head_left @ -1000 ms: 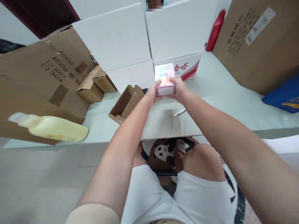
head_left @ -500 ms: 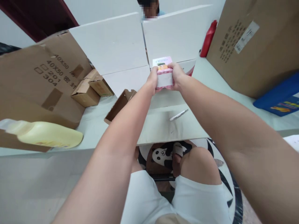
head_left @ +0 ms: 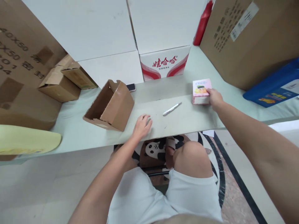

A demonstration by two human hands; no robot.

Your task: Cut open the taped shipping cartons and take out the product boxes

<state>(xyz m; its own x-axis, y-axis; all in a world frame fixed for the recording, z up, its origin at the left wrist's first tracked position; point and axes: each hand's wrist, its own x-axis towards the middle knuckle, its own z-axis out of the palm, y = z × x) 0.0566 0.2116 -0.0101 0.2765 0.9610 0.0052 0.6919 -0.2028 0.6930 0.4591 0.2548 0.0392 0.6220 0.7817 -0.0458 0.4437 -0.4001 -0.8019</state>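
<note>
A small pink box (head_left: 201, 91) stands on the pale green table (head_left: 177, 118) at the right, and my right hand (head_left: 214, 97) grips its right side. My left hand (head_left: 141, 125) rests flat on the table near the front edge, fingers out, holding nothing. It lies just right of an open brown carton (head_left: 109, 105) tipped on its side. A silver pen-like tool (head_left: 172, 109) lies between my two hands.
White boxes and a red-printed carton (head_left: 164, 63) line the back. Small brown cartons (head_left: 63, 80) sit at the left by a large brown box. A yellow bottle (head_left: 25, 139) lies at the far left, a big brown box (head_left: 245, 40) and a blue pack (head_left: 273, 87) at the right.
Both hands held the pink box up in front of me. Now the right hand has set it down on the table at the right, and the left hand has let go and dropped to the table.
</note>
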